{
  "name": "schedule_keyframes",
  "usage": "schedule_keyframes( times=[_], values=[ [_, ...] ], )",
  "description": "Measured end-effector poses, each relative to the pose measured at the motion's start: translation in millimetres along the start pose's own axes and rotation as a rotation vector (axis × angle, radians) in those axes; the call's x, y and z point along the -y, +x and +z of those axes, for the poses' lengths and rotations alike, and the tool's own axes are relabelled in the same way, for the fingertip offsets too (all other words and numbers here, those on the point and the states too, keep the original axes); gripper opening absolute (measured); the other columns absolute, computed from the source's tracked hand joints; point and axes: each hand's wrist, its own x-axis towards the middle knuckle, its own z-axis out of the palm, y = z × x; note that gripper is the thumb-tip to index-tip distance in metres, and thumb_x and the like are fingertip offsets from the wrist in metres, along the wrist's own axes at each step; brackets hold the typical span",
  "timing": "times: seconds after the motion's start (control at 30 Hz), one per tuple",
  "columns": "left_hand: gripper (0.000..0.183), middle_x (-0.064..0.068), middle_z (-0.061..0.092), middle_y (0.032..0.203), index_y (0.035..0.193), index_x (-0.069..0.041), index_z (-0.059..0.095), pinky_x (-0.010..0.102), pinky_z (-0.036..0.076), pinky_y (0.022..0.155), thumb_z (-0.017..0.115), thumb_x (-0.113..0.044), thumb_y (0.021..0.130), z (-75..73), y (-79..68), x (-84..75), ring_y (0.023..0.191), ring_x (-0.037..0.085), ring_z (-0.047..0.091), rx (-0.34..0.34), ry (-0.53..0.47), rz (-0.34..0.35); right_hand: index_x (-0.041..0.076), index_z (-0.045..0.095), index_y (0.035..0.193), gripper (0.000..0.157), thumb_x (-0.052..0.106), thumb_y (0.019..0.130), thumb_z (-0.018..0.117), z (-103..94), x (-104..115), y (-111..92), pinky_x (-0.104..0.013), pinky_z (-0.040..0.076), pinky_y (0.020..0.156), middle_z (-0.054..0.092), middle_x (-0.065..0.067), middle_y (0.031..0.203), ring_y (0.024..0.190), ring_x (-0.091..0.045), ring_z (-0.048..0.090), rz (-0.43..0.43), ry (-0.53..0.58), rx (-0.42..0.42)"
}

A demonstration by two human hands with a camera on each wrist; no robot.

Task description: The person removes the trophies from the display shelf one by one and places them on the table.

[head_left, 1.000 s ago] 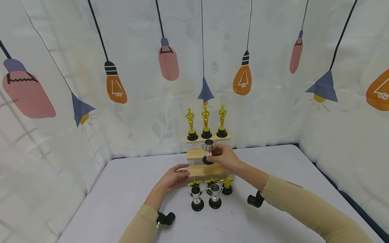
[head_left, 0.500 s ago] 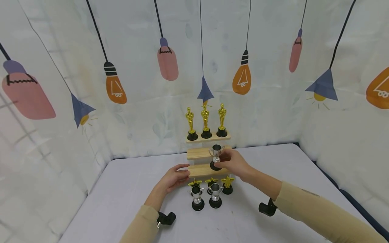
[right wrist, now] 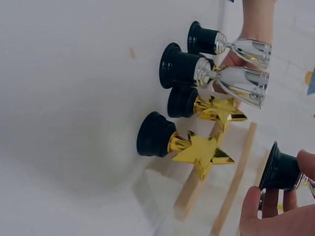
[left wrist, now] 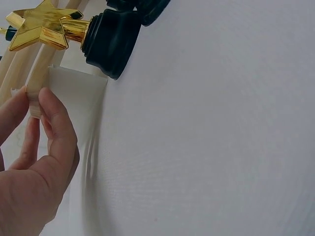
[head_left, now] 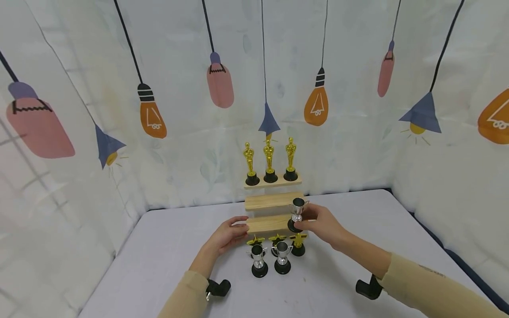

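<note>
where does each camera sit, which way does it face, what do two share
Head: worn on the head, facing forward and down at the three-tier wooden shelf; left hand, right hand and both sleeves show.
Left wrist: on that wrist, facing the left hand, which pinches the lowest board, and a gold star trophy; only that hand shows.
Right wrist: on that wrist, picture sideways, facing the gripped silver cup trophy; right hand shows near, left hand beyond.
Head and right wrist share both hands and the gripped silver cup trophy.
</note>
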Motion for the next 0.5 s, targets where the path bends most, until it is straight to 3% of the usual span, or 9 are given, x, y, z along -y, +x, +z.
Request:
schedule_keyframes(
  times=[0.23, 0.5],
  values=[
    [0.055, 0.021, 0.062, 0.127, 0.146, 0.003, 0.047, 0.032, 0.058, 0.087, 0.07, -0.004, 0.097, 0.4, 0.7, 0.7, 0.1, 0.021, 0.067, -0.01, -0.006, -0.009, 0.004, 0.065, 0.106, 0.025, 0.016, 0.089, 0.08, -7.7, -7.7, -13.3, -0.037, 0.052, 0.086, 0.068, -0.008, 0.109, 0.108, -0.026, 0.062, 0.015, -0.006, -0.022],
    [0.055, 0.02, 0.062, 0.125, 0.146, 0.004, 0.047, 0.033, 0.058, 0.088, 0.07, -0.003, 0.097, -0.4, 1.8, 2.8, 0.098, 0.02, 0.067, -0.012, -0.003, 0.0, 0.002, 0.065, 0.117, 0.035, 0.018, 0.089, 0.081, -7.5, -20.8, -34.2, -0.037, 0.053, 0.088, 0.068, -0.007, 0.113, 0.113, -0.027, 0.062, 0.046, 0.019, -0.019]
  ],
)
